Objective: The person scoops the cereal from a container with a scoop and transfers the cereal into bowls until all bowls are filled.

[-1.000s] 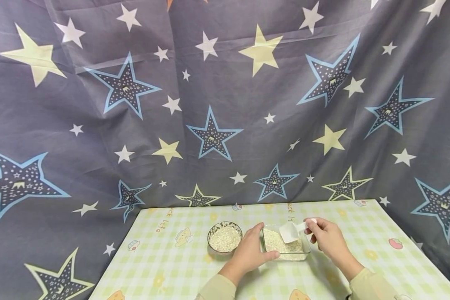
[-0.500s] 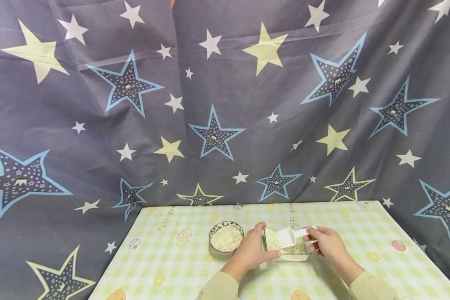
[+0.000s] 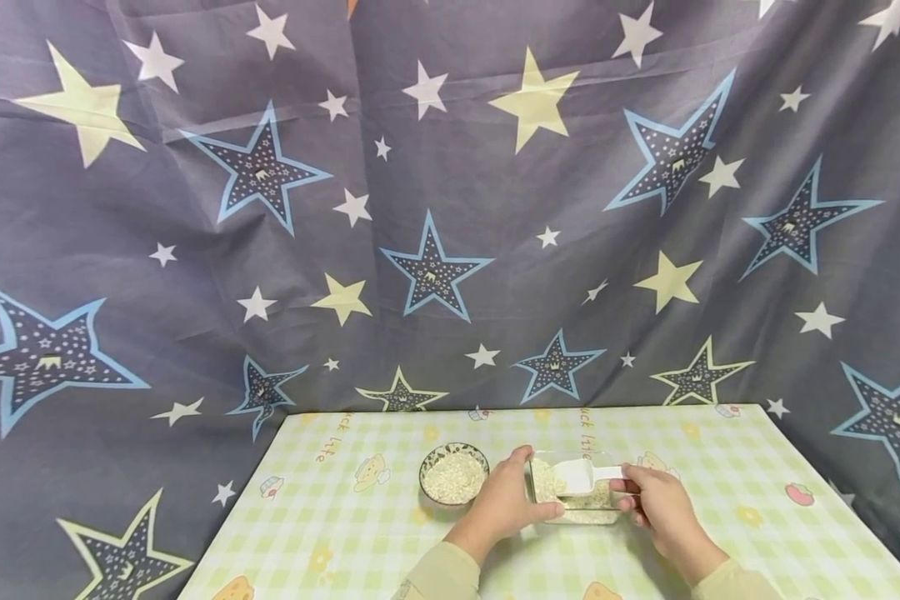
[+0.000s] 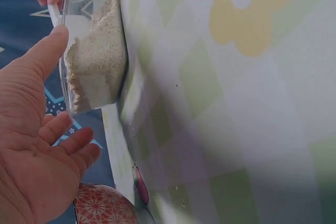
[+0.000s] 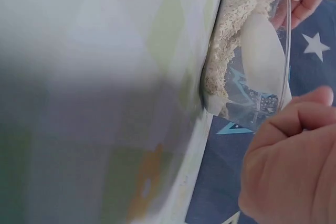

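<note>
My left hand [image 3: 501,502] grips the left end of a clear glass container [image 3: 596,507], with the thumb over its near side. Pale flakes that look like oats [image 3: 545,478] lie inside, heaped at the left; toward the right end the glass floor shows through the wall in the right wrist view. My right hand [image 3: 666,505] pinches the handle of a white scoop [image 3: 577,477]. The scoop's head is down inside the container, its front edge against the heap. In the right wrist view the scoop [image 5: 260,53] shows through the glass, with flakes [image 5: 223,51] beside it.
Left of the container stands a patterned bowl [image 3: 433,457] full of the same flakes, its outer wall red in the left wrist view. A green-checked cloth [image 3: 345,533] covers the table, and a dark star-printed curtain [image 3: 465,192] hangs behind.
The scoop has gone from tilted over the flakes to lying nearly level in the container, with the right hand lower. The left hand keeps its grip. The head view has shifted slightly.
</note>
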A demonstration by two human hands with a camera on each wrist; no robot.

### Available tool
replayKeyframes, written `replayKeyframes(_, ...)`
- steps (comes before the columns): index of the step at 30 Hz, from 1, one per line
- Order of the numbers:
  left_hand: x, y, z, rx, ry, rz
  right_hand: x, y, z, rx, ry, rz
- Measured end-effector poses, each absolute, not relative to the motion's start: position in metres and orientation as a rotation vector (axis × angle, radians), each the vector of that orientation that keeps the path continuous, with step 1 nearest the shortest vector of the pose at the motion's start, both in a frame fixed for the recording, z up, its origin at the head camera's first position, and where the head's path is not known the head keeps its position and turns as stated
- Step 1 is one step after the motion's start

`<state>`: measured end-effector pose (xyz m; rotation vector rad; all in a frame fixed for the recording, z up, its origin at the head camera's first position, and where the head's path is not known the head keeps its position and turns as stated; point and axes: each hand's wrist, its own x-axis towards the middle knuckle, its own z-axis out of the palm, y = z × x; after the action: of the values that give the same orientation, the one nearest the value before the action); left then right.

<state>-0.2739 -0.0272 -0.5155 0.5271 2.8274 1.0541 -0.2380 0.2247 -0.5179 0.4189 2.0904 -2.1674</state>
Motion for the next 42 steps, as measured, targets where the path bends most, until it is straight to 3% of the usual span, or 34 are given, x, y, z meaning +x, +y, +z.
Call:
replayKeyframes(10,-0.272,-0.026,-0.516,0.526,2.814,1.088,-0.240,0.243,-0.529,0.531,1.497,-2.573)
replayKeyframes(25,-0.256,-0.032,-0.505,0.617,2.846,1.088,-0.244,0.240,-0.519,0.460,1.255,-2.678)
replayKeyframes(42,-0.265,-0.102,-0.494,0.631,3.039,1.202,-0.248,0.214,-0.497,0.273,1.348,-2.662)
